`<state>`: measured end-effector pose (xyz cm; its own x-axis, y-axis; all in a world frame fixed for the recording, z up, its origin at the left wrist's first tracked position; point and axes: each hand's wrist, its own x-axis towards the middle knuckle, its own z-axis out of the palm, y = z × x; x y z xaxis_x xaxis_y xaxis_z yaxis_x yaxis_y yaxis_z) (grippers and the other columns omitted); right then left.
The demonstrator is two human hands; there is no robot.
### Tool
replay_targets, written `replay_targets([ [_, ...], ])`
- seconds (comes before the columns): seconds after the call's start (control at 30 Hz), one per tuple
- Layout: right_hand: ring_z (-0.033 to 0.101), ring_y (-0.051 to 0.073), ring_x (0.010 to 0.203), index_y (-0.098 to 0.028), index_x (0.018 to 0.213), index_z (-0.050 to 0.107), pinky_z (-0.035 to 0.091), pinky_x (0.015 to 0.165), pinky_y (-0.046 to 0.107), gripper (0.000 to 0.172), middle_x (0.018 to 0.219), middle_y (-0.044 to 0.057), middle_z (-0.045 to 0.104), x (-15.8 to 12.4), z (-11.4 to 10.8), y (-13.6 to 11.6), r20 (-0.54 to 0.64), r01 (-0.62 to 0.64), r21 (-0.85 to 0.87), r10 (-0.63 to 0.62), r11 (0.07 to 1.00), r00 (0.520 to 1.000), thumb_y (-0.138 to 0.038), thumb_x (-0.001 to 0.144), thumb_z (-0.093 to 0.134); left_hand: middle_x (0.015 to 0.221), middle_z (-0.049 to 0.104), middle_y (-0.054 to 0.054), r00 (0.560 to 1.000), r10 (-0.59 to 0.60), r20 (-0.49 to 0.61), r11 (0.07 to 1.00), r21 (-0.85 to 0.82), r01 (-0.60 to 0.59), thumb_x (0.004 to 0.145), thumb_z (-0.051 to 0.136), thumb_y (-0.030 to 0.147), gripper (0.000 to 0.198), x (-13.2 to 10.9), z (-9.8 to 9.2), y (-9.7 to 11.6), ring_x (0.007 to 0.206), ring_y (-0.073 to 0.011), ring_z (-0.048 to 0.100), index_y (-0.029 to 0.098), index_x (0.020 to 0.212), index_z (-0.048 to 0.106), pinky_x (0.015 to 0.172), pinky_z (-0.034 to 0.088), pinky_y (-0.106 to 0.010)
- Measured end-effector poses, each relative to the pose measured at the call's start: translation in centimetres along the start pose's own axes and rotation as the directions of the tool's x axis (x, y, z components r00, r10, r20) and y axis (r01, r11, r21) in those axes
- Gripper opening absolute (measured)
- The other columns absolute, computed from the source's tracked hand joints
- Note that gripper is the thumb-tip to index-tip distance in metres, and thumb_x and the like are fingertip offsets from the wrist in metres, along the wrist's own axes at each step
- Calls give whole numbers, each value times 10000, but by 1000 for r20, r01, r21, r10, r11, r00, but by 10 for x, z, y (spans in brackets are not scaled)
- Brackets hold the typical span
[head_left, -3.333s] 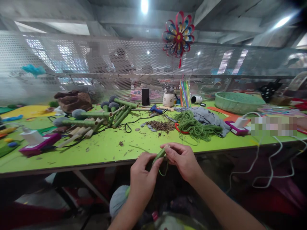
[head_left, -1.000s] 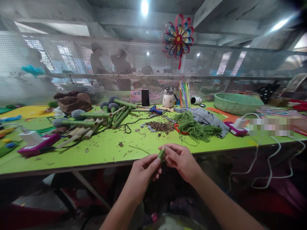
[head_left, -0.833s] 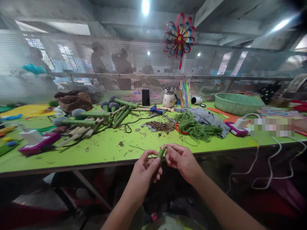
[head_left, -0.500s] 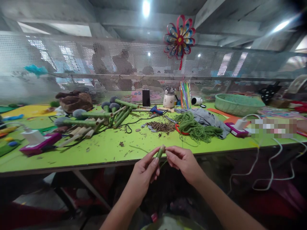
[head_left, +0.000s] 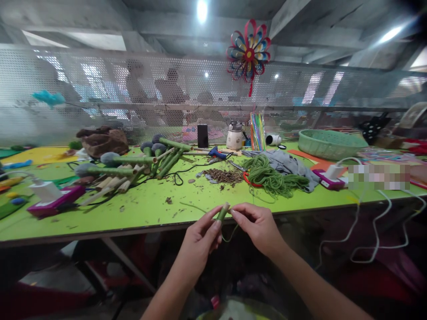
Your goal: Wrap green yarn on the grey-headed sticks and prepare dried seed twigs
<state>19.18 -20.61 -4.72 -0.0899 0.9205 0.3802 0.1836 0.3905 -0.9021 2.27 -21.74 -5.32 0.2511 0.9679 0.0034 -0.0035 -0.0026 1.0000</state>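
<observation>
— Green stick (head_left: pixel 223 212), where is it?
— Pinched in the left hand (head_left: pixel 200 242), tilted, just over the table (head_left: pixel 133 213) at its near edge.
— And the right hand (head_left: pixel 256 226)?
— Fingertips closed on a thin string (head_left: pixel 232 233) at the stick's top. A heap of cord (head_left: pixel 271 178) lies farther back.

Head-worn camera, looking forward and slightly down across the green surface (head_left: pixel 150 206).
This only view sits at the near edge of the surface, close above the left hand (head_left: pixel 199 240) and right hand (head_left: pixel 259 227). They rise from the bottom edge and meet on a green stick (head_left: pixel 223 213) just below centre. It faces the mesh screen (head_left: pixel 100 89) along the far side and is wide enough to take in the ceiling (head_left: pixel 167 18).
</observation>
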Motion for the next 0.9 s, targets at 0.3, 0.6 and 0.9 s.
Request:
replay_targets([
  [0.3,431,91,535,-123,887,702,348,501,207,218,605,-9,552,2,5,-2,-1,-29,33,29,999,1000,-292,835,575,1096,652,-45,927,350,-134,904,308,-296,855,546,290,333,5,1,-12,985,-171,574,255,1179,612,885,418,-280],
  [0.6,577,147,701,-127,859,684,450,656,234,187,736,36,650,-1,13,-7,-39,19,19,-18,1000,999,-276,832,573,877,584,-42,771,620,-147,636,670,-383,877,471,163,412,2,7,-25,772,-148,552,297,1259,551,707,444,-257],
  [0.9,509,130,607,-134,720,659,421,577,237,231,641,20,606,-8,17,-4,-219,-95,202,140,975,966,-362,753,666,911,551,-58,717,686,-126,567,710,-418,839,490,99,480,-2,24,-30,827,-176,542,307,1267,548,737,435,-277],
])
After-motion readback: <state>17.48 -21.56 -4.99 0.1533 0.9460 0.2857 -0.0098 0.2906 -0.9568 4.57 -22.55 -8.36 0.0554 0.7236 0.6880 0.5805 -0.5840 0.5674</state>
